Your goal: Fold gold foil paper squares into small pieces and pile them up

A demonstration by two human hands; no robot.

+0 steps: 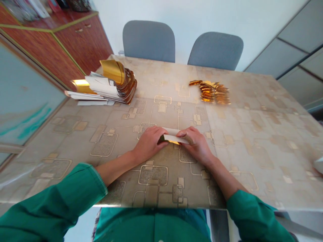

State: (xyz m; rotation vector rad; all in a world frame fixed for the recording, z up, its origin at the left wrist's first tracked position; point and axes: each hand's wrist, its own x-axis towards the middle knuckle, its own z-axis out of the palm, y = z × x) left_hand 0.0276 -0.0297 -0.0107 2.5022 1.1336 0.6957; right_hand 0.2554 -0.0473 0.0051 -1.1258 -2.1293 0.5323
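A sheet of gold foil paper (174, 138), white on one face and gold on the other, is bent over lengthwise between my hands above the middle of the patterned tablecloth. My left hand (151, 140) grips its left end, thumb below and fingers above. Its right end is pinched by my right hand (194, 144), with the fingers curled over the edge. The palms hide both ends of the paper. To the far left lies a stack of gold and white foil paper sheets (114, 80), partly fanned. Folded gold paper pieces (212, 91) sit in a heap at the far right.
Two grey chairs (149, 42) stand against the far side of the table (161, 188). A reddish wooden cabinet (80, 43) is behind the left end. A white object (319, 164) is partly visible at the right edge.
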